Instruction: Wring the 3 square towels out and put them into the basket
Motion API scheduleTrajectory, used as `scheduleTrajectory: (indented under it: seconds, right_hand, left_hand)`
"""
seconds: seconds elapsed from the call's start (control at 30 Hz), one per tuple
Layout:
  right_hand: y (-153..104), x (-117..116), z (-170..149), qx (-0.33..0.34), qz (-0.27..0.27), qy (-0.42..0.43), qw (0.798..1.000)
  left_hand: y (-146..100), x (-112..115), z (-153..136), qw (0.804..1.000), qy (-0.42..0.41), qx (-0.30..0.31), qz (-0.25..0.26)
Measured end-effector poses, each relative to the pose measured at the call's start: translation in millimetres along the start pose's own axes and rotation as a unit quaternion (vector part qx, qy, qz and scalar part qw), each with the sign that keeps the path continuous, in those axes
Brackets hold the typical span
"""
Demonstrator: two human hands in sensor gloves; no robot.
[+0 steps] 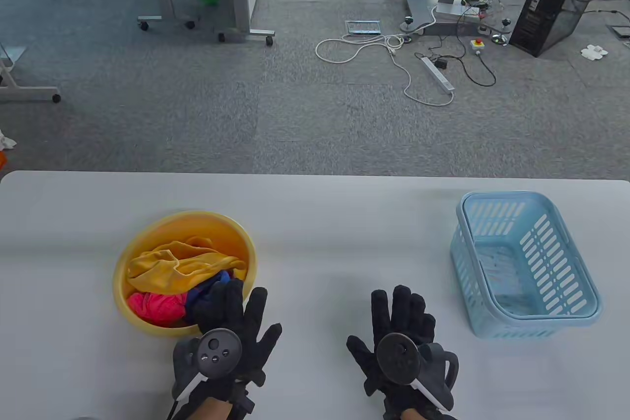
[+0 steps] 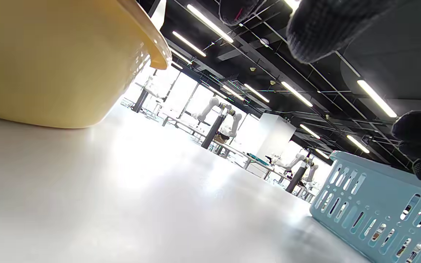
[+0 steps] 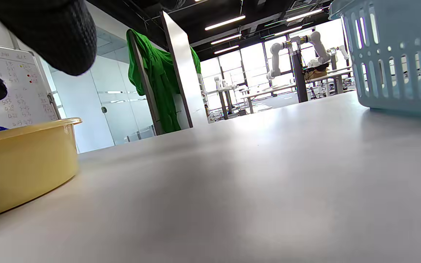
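A yellow basin (image 1: 242, 242) on the table's left holds a yellow towel (image 1: 167, 267), a pink towel (image 1: 157, 306) and a blue towel (image 1: 206, 292). My left hand (image 1: 231, 314) hovers at the basin's near right rim with fingers spread, its fingertips over the blue towel; whether they touch it I cannot tell. My right hand (image 1: 401, 321) lies open and flat over the table's middle, holding nothing. The light blue slotted basket (image 1: 566, 242) stands on the right with no towel in it. The left wrist view shows the basin's wall (image 2: 49, 65) and the basket (image 2: 371, 204).
The white table (image 1: 315, 203) stretches between basin and basket. Beyond its far edge lie grey carpet, cables, a power strip (image 1: 438, 76) and a black computer case (image 1: 556, 4). The right wrist view shows the basin (image 3: 20, 160) left and the basket (image 3: 397, 54) right.
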State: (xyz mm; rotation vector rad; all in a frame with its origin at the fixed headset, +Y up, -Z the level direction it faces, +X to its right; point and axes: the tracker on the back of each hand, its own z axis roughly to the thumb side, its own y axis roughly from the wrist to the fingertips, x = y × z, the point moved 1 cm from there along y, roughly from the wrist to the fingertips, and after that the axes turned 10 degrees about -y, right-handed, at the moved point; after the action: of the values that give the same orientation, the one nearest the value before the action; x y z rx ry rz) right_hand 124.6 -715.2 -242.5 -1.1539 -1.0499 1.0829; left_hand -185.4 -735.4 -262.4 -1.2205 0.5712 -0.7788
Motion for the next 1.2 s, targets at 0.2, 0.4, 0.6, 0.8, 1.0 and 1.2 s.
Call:
scheduleTrajectory:
  seconds: [0.2, 0.4, 0.6, 0.8, 1.0, 1.2]
  right_hand:
    - [0, -1, -4, -0.005, 0.0, 0.013, 1.0]
    - [1, 0, -6, -0.008, 0.0, 0.021, 1.0]
    - [1, -1, -4, -0.004, -0.002, 0.019, 1.0]
    - [2, -1, -4, -0.005, -0.001, 0.021, 1.0]
    - [0, 0, -2, -0.003, -0.007, 0.016, 1.0]
    - [-3, 2, -1, 0.006, -0.011, 0.017, 1.0]
  left_hand:
    - [0, -1, -5, 1.0, -0.004, -0.013, 0.002]
    - [2, 3, -4, 1.0, -0.005, -0.012, -0.002]
    - [1, -1, -3, 1.0, -0.009, -0.012, 0.003]
    - [0, -1, -3, 1.0, -0.01, -0.011, 0.004]
    - [-3, -1, 8, 0.998, 0.051, -0.017, 0.028]
    - [11, -8, 15, 0.999, 0.044, -0.025, 0.015]
